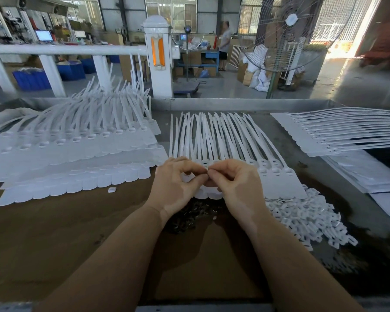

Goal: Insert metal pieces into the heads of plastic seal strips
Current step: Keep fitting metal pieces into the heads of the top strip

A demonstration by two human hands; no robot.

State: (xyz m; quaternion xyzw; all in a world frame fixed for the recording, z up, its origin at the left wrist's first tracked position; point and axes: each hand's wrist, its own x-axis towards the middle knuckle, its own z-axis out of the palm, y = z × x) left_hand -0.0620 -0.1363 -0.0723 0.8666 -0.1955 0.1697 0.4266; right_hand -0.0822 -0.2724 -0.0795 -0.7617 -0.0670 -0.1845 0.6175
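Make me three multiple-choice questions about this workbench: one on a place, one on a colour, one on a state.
1. Where does the pile of small white plastic clips lie?
A. right of the hands
B. left of the hands
C. on the railing

2. What colour are the seal strips?
A. blue
B. white
C. orange

3. What are the left hand and right hand doing?
A. lying flat
B. pinching together at a strip head
C. hanging idle

Answers: 1 A, it spreads beside the right wrist. 2 B, every row is white. 3 B, fingertips meet over the middle row.

Two hands [178,183], three strip stacks [77,158], two small-part piles [302,217].
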